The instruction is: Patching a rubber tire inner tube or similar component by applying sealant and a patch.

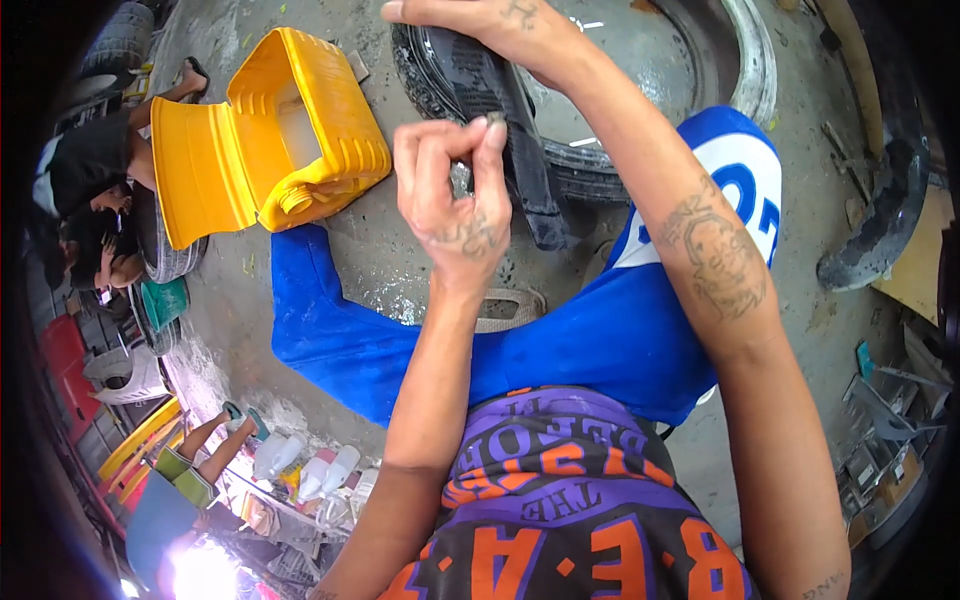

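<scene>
My left hand (458, 200) is raised in front of a long, wet, black plastic-looking part (535, 190), thumb and fingertips pinched together. A tiny greyish bit shows between them, too small to name. The black part leans across a tyre (590, 178) lying on the floor. Over the upper end of that part reaches my right hand (500, 22), cut off by the top edge. Only one fingertip of it shows, so its grip is hidden. Left of my hands lies a yellow plastic jug (345, 130), cut open on one side, with cloudy liquid inside.
A dark curved part (880, 215) lies at the right, near scrap pieces (880, 450). More tyres (170, 235) and two people sit at the far left. At lower left, another person (190, 480) is near several white bottles (325, 470). The concrete floor (250, 330) is wet.
</scene>
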`<state>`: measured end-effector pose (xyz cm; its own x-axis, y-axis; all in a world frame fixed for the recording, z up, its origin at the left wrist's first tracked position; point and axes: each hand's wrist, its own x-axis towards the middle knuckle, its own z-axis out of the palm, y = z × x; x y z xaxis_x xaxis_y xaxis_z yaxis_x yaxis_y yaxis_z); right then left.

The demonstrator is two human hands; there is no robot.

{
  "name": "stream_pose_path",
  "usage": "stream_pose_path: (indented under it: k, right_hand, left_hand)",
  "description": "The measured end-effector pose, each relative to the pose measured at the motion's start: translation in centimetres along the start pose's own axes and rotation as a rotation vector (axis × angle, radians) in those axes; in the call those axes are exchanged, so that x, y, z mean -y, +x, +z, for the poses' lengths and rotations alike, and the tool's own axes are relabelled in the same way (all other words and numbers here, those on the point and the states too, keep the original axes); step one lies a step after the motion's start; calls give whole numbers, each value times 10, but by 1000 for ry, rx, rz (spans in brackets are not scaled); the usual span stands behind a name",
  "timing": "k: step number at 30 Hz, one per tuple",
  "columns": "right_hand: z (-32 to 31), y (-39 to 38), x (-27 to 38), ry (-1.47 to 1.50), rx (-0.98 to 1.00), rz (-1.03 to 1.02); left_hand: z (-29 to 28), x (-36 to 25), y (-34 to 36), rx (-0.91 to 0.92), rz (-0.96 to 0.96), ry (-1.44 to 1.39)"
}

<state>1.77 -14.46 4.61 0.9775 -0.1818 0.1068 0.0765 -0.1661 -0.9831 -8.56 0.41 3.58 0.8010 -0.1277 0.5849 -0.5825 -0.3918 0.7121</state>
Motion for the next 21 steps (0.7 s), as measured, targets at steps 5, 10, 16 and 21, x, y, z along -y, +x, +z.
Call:
stream_pose_path:
  k: [5, 10, 16, 21]
  right_hand:
    - [12, -2, -4, 64, -32, -62]
    - [6, 0, 3, 40, -10, 7]
    - [9, 1, -3, 133, -5, 15]
    - [3, 5, 1, 78, -9, -19]
  left_hand:
    - [-2, 3, -5, 55, 64, 139]
    - [0, 0, -4, 21, 91, 143]
    - [1, 9, 2, -6, 198, 189]
    - [3, 3, 9, 21, 182, 188]
